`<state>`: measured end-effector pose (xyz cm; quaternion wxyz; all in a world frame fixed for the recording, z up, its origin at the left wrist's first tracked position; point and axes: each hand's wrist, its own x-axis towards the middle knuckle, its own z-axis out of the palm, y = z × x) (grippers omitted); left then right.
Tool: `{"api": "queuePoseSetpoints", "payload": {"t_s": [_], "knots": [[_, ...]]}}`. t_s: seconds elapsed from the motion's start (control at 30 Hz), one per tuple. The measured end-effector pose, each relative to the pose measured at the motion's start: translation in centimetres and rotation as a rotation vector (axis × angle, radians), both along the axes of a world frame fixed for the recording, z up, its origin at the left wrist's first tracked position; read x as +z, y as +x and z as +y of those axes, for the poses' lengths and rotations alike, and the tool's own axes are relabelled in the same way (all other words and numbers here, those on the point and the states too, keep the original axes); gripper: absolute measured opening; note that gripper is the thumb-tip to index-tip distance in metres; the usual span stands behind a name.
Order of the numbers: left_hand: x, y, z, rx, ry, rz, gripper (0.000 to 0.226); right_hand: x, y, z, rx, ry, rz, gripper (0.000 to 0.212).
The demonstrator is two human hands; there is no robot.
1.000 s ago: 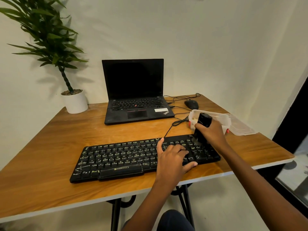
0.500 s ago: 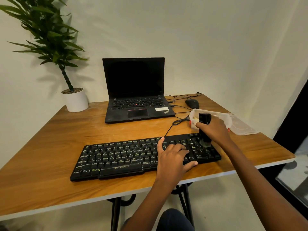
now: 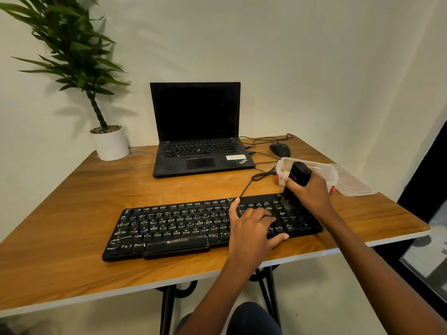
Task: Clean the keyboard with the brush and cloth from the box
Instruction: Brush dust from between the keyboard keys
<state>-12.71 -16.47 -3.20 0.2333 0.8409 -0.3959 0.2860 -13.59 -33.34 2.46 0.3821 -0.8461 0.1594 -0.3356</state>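
Note:
A black Zebronics keyboard [image 3: 174, 226] lies across the front of the wooden table [image 3: 72, 213]. My left hand [image 3: 254, 226] rests on its right-centre keys with the fingers spread and bent, thumb at the front edge. My right hand [image 3: 312, 192] grips a black brush [image 3: 298, 176] with a thick handle, tilted, its bristle end down on the keys at the keyboard's upper right. Just behind that hand stands the clear plastic box [image 3: 319, 169]; whether a cloth is in it cannot be made out.
The box's clear lid [image 3: 355, 183] lies to its right near the table edge. A black laptop [image 3: 196, 131] stands open at the back, with a mouse [image 3: 279, 149] and cables beside it. A potted plant [image 3: 110, 143] occupies the back left corner.
My right hand has swept the brush over the keyboard's right end, first toward the lower right, now back up to the top row. The left hand has stayed put.

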Motion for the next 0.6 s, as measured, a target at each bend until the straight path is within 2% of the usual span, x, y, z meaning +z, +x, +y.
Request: {"api": "queuePoseSetpoints", "payload": {"t_s": [0.27,0.4,0.5,0.6], "knots": [[-0.09,0.06,0.05,-0.006,-0.004,0.007,0.047,-0.50,0.43,0.34,-0.068,-0.075,-0.056,0.030],[-0.02,0.01,0.04,0.000,-0.005,0.012,0.050,-0.30,0.56,0.19,-0.030,-0.024,-0.009,0.036],[-0.13,-0.08,-0.03,-0.006,-0.010,0.005,0.050,-0.11,0.27,0.01,-0.085,-0.041,-0.044,0.040],[-0.07,0.00,0.02,-0.004,-0.019,-0.005,0.051,-0.10,0.02,-0.03,-0.003,0.053,-0.001,0.038]]}}
